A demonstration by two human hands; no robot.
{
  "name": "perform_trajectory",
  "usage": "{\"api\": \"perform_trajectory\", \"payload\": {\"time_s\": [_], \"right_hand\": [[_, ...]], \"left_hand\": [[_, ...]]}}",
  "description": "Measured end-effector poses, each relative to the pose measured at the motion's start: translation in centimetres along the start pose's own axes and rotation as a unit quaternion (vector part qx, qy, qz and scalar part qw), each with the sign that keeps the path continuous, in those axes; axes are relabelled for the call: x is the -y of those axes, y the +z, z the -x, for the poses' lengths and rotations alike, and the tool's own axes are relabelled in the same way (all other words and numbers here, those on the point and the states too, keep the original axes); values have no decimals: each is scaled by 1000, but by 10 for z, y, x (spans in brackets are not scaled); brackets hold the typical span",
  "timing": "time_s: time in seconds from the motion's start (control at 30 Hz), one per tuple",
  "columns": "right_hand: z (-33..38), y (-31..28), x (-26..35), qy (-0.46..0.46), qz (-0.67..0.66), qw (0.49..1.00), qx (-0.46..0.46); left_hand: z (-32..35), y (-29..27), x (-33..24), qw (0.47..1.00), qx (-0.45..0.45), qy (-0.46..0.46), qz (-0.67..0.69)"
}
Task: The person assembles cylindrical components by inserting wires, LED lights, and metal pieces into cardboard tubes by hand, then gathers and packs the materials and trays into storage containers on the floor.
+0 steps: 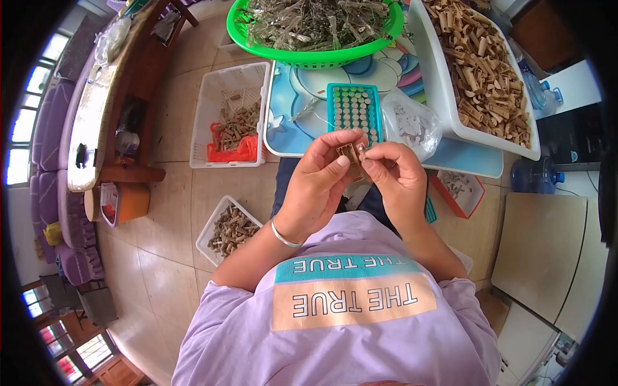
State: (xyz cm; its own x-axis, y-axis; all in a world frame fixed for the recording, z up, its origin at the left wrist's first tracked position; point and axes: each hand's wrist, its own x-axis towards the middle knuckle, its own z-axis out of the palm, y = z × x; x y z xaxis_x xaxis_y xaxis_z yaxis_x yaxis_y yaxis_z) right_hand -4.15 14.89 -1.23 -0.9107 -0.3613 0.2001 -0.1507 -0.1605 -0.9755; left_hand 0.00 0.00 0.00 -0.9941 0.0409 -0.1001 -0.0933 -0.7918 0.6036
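My left hand (320, 175) is closed round a brown, hollow, trough-like piece (348, 154) that looks like the curled pieces in the large white bin (444, 96). Fingertips of my right hand (399, 177) pinch a tiny pale and reddish bit (362, 149) right beside it; its kind is too small to make out. Just beyond both hands, on the blue patterned table (297, 96), lies a turquoise tray (331, 96) with rows of round, flat-topped pieces. A clear plastic bag (412, 122) of small whitish pieces sits to its right.
A green basket (241, 35) heaped with dried stalks stands at the table's far side. On the floor to the left are a white crate (205, 103) with a red bag and brown pieces, and a smaller white tub (205, 241). A red-edged box (473, 204) stands at the right.
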Motion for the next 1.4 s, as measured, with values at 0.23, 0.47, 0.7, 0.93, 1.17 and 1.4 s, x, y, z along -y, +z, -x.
{"api": "perform_trajectory", "payload": {"time_s": [0.23,0.47,0.7,0.93,1.17,1.4], "right_hand": [[4,-8,7,105,-118,987,5],[12,-16,6,160,-82,984,16],[9,-19,-2,-200,300,933,16],[21,-19,2,-224,374,899,30],[22,-18,8,-68,238,968,-35],[18,-13,-6,137,-36,990,9]], "left_hand": [[3,-16,0,991,15,-2,-134],[1,-16,4,962,12,7,-274],[2,-27,9,991,13,-87,-98],[14,-29,14,992,25,-70,-105],[7,-33,14,948,8,28,-317],[-3,-34,19,910,25,128,-393]]}}
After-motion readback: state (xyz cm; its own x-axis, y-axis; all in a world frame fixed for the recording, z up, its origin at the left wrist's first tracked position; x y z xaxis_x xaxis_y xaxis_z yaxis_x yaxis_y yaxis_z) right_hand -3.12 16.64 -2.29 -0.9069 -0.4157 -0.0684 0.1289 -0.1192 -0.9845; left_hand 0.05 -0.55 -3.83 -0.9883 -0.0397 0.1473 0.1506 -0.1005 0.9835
